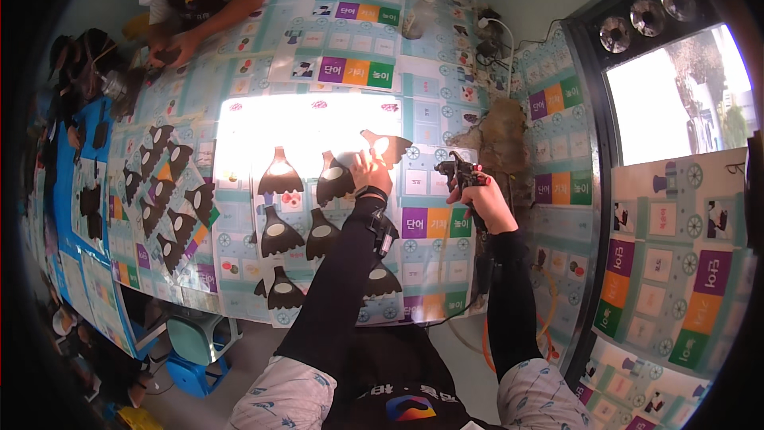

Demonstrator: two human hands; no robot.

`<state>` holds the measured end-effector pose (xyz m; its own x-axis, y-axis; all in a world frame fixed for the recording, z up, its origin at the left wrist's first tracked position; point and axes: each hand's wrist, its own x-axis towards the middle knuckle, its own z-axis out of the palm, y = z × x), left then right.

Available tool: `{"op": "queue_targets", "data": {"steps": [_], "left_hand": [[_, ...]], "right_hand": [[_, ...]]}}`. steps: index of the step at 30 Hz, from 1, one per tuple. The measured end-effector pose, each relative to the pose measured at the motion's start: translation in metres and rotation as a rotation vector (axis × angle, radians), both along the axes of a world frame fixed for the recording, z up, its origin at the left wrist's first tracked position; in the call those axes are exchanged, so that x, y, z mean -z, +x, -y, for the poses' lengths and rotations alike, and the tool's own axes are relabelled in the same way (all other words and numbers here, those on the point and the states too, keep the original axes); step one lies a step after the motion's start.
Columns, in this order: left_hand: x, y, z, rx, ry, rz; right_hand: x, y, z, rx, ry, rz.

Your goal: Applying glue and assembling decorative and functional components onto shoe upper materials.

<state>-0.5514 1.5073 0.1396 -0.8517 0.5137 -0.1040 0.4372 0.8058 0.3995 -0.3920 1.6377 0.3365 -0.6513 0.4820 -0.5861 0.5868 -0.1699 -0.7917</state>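
Observation:
My right hand is wrapped around a black spray gun with red parts, its nozzle pointing left. My left hand reaches into the bright sunlit patch, fingers on a dark fan-shaped piece with a scalloped edge and a pale oval. That piece is turned at a different angle from its neighbours. Similar pieces lie in rows beside my left arm, such as a dark piece, another piece and a lower piece. My left forearm partly covers one more piece.
More dark pieces lie on sheets to the left. Across the table, a person handles something dark. A clear bottle stands at the far side. Brown crumpled material lines the right edge; a hose hangs below.

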Motion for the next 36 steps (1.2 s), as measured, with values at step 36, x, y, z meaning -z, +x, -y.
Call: {"op": "queue_targets", "data": {"steps": [36], "left_hand": [[-0.004, -0.004, 0.006, -0.023, -0.228, 0.029]], "right_hand": [[0.099, -0.072, 0.005, 0.023, -0.025, -0.124]]}}
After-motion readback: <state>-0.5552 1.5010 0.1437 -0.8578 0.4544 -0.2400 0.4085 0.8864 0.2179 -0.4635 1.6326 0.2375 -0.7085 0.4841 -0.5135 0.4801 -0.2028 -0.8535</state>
